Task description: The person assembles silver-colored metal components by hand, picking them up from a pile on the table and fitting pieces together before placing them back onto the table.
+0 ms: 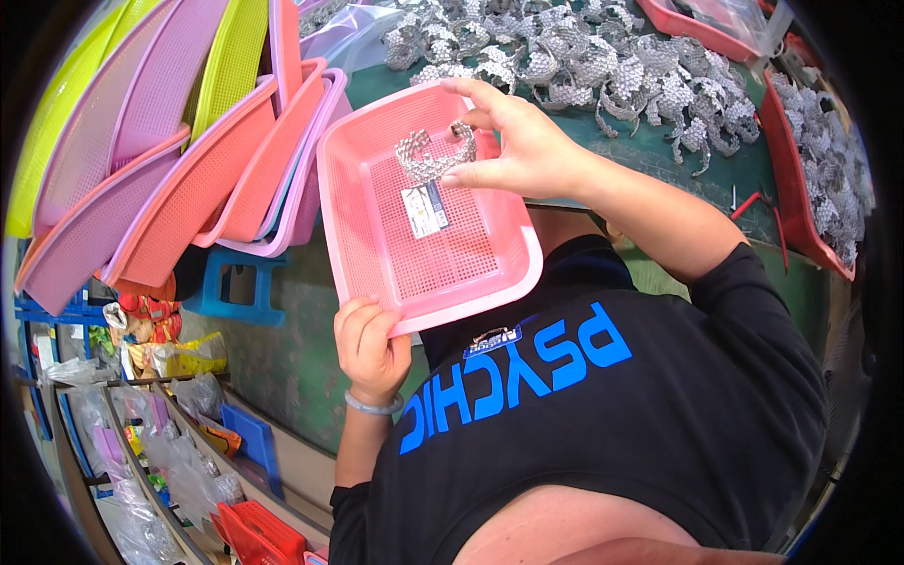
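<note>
My left hand (370, 348) is closed on the near left corner of a pink perforated plastic basket (450, 266), which it holds up in front of me. Over the basket's far part, my right hand (518, 141) pinches the right end of a curled silver band (426, 164) between thumb and fingers. The band has a scaly, bracelet-like look, and whether it touches the basket floor I cannot tell. On the mesh floor just below it lies a small white and dark blue printed card (426, 209).
Many similar silver bands (603, 66) are heaped on the green table. At the right, a red tray (800, 198) holds more, beside red-handled pliers (767, 212). Stacked coloured baskets (193, 179) lean at the left, above a blue stool (243, 282) and a bag-filled shelf (179, 452).
</note>
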Motion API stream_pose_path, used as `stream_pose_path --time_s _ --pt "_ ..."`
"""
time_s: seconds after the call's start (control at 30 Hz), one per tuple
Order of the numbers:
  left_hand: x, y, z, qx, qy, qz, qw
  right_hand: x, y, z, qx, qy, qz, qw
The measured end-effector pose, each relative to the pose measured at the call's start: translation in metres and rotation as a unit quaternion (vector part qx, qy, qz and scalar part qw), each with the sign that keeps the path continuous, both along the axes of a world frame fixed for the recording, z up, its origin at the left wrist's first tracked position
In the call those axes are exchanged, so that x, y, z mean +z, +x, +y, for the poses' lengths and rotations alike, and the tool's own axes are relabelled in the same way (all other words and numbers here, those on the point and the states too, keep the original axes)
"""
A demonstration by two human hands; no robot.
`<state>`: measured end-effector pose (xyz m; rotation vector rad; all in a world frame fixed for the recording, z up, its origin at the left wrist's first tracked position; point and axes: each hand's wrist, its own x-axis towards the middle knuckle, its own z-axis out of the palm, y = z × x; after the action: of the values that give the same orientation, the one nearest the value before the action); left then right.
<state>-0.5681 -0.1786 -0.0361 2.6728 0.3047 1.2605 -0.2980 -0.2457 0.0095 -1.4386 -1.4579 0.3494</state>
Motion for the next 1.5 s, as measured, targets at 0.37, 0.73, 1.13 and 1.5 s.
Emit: stream_pose_path --time_s 0.37,0.73,1.13,1.5 --pt "-0.004 0.011 0.006 -0.014 -0.006 0.007 1.000 -0.008 0.008 0.001 -0.101 0.026 -0.170 0.980" --pt "-0.004 -0.010 0.001 0.020 0.003 0.021 1.000 -0.008 0.024 0.023 0.008 0.082 -0.270 0.959" --pt "0.012 -0.056 -0.025 0.090 0.026 0.044 0.995 -0.042 0.036 0.135 0.079 -0.117 -0.294 0.945" --pt "0.041 -0.043 -0.025 0.074 0.017 0.043 0.996 -0.067 0.044 0.136 0.051 -0.110 -0.274 0.954"
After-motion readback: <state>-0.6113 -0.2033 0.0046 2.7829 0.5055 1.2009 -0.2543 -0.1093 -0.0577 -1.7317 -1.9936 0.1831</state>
